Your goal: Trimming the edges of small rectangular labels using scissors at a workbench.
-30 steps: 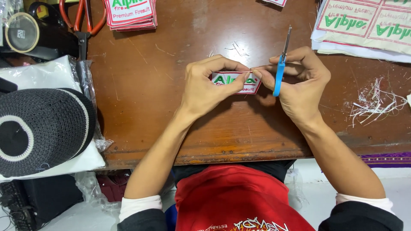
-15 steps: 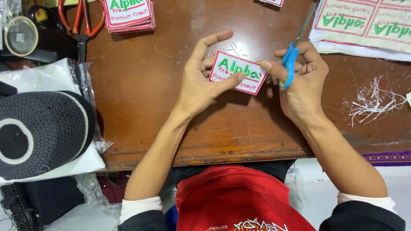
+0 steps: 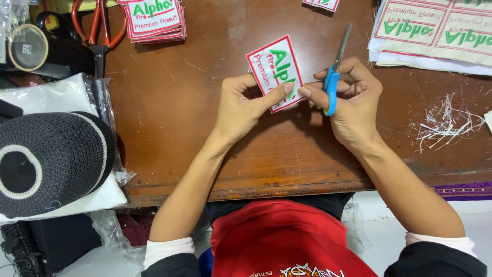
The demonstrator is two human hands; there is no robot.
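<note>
While I watch the head cam, the embroidered patch [image 3: 273,69] (white, red border, green lettering) sits tilted just above the brown wooden table [image 3: 205,128], roughly mid-table, held up btwn both hands. Left hand [image 3: 241,107] is closed on the patch's lower edge, thumb pressed across its face near the bottom corner. Right hand [image 3: 353,102] is curled around a small pair of blue-handled snips [image 3: 335,72], fingers wrapped on the handle, blade pointing away from the person; its index tip meets the patch's lower right corner, touching the left thumb tip.

Rel. to the patch: stack of same-type patches [image 3: 154,19] up-left at the table's far edge, orange-handled scissors [image 3: 97,28] just left of that stack. Uncut patch sheets [image 3: 435,31] far right. Pile of white thread trimmings [image 3: 446,125] lower right, well apart. Black-and-white knit cap [image 3: 48,164] far lower-left, resting on a plastic-wrapped white bundle [image 3: 56,97] off the table's left edge.
</note>
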